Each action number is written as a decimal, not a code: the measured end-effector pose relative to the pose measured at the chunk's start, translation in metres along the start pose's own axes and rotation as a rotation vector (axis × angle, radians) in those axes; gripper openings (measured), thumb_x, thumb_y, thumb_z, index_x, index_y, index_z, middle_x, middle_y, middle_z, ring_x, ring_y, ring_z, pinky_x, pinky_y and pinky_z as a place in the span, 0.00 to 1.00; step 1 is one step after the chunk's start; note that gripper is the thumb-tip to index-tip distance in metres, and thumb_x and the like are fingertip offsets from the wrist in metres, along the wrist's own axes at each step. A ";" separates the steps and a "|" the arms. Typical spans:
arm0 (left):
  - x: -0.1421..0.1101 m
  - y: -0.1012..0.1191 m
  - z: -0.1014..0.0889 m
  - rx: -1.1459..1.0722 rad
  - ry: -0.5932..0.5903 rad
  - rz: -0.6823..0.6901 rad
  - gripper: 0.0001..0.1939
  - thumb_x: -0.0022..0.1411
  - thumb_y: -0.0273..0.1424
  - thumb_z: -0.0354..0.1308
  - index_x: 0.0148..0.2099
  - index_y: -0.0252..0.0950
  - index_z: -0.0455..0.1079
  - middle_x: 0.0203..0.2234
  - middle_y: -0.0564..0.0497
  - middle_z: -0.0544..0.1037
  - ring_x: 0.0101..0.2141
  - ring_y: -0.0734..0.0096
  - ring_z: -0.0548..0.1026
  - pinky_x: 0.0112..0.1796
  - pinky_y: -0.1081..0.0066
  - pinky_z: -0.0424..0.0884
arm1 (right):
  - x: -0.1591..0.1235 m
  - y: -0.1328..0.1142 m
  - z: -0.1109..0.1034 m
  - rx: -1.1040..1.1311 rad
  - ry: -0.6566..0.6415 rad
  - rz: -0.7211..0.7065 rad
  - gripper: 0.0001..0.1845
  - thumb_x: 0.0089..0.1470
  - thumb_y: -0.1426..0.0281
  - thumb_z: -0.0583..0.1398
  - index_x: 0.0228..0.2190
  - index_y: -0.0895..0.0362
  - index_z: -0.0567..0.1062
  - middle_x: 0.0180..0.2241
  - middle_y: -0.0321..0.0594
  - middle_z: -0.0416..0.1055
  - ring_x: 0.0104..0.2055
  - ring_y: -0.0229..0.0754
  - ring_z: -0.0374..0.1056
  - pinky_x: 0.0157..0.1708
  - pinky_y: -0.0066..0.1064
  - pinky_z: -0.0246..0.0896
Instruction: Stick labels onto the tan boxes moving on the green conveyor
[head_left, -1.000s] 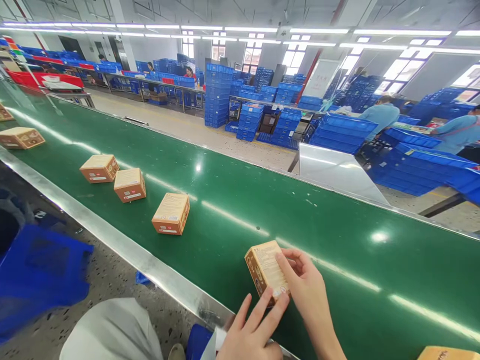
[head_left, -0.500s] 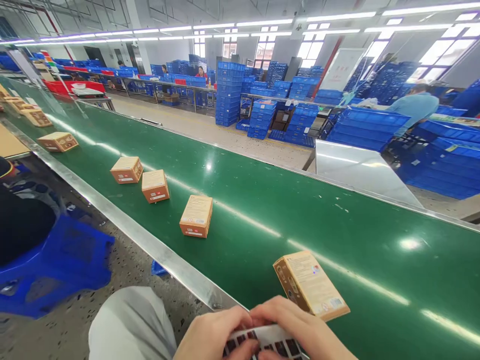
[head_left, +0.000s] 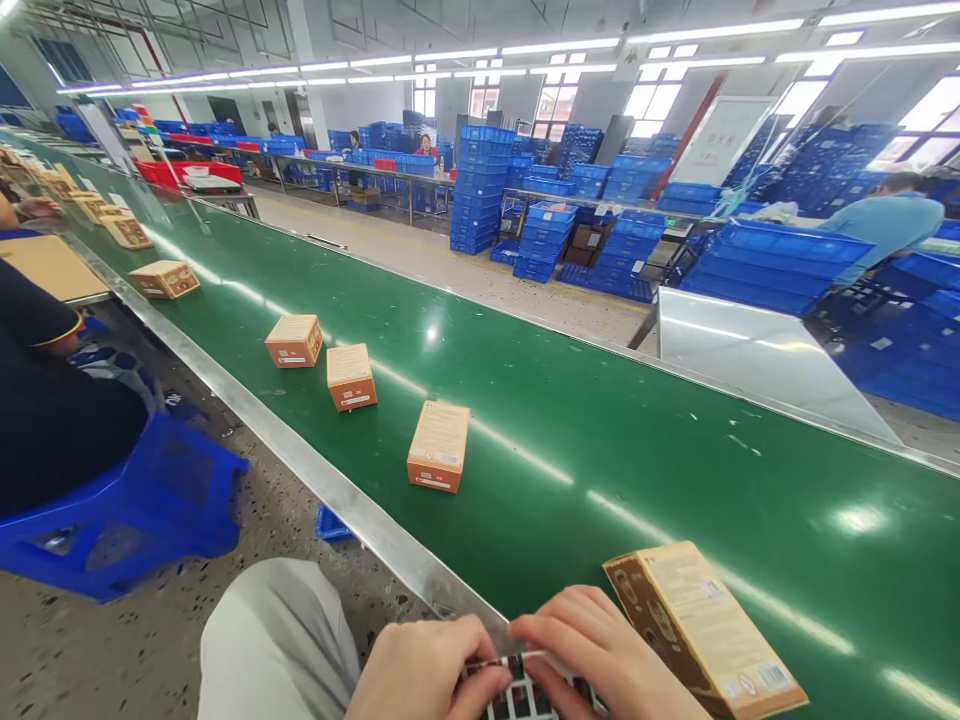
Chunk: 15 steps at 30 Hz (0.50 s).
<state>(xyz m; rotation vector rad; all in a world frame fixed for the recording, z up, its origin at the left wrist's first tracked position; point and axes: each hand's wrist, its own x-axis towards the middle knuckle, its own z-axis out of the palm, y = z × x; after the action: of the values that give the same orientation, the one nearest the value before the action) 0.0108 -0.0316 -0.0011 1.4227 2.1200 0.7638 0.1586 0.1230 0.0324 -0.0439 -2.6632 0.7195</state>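
Observation:
At the bottom edge of the head view, my left hand (head_left: 420, 665) and my right hand (head_left: 600, 650) are closed on a white sheet with rows of dark rectangles (head_left: 523, 698), which looks like a sheet of stickers. Thumbs and fingers of both hands pinch it, and its lower part is cut off by the frame. Just right of my right hand, a tan and brown carton (head_left: 705, 625) lies on the green conveyor belt (head_left: 540, 540). Farther up the belt lies another carton (head_left: 439, 445), apart from my hands.
More cartons (head_left: 350, 377) are spread along the belt to the upper left. The belt's metal edge (head_left: 322, 470) runs beside my knee. A person in dark clothes sits on a blue stool (head_left: 142, 500) at left. Beyond the belt are a metal chute (head_left: 765, 350) and stacked blue crates (head_left: 480, 190).
The nearest carton and the others have shifted rightward and toward me in view; the background has shifted right too. Both hands still hold the sheet, with the fingers slightly repositioned on it.

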 end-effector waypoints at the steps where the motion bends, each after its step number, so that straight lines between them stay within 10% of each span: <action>1: 0.001 0.000 0.000 0.008 -0.011 -0.007 0.04 0.58 0.27 0.60 0.31 0.41 0.73 0.20 0.58 0.77 0.21 0.71 0.71 0.24 0.74 0.54 | 0.002 0.000 0.003 -0.070 0.076 -0.052 0.14 0.64 0.80 0.51 0.40 0.52 0.71 0.33 0.36 0.75 0.32 0.44 0.72 0.37 0.35 0.71; 9: 0.008 0.008 -0.013 -0.317 -0.139 -0.265 0.04 0.57 0.32 0.60 0.30 0.37 0.72 0.19 0.60 0.69 0.21 0.75 0.61 0.26 0.76 0.55 | 0.008 -0.004 -0.006 -0.145 0.110 -0.150 0.14 0.58 0.82 0.55 0.35 0.51 0.72 0.42 0.40 0.78 0.44 0.48 0.76 0.47 0.39 0.73; 15: 0.007 -0.001 -0.014 -0.394 -0.202 -0.302 0.07 0.55 0.34 0.63 0.30 0.35 0.74 0.18 0.61 0.66 0.21 0.77 0.58 0.25 0.77 0.54 | 0.028 0.023 -0.012 0.422 0.437 0.516 0.10 0.60 0.58 0.62 0.39 0.50 0.78 0.44 0.45 0.79 0.47 0.55 0.75 0.45 0.41 0.73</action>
<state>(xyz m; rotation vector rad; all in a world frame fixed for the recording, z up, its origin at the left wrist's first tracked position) -0.0012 -0.0282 0.0078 0.9075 1.8445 0.8227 0.1356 0.1525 0.0410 -0.7062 -2.0448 1.2508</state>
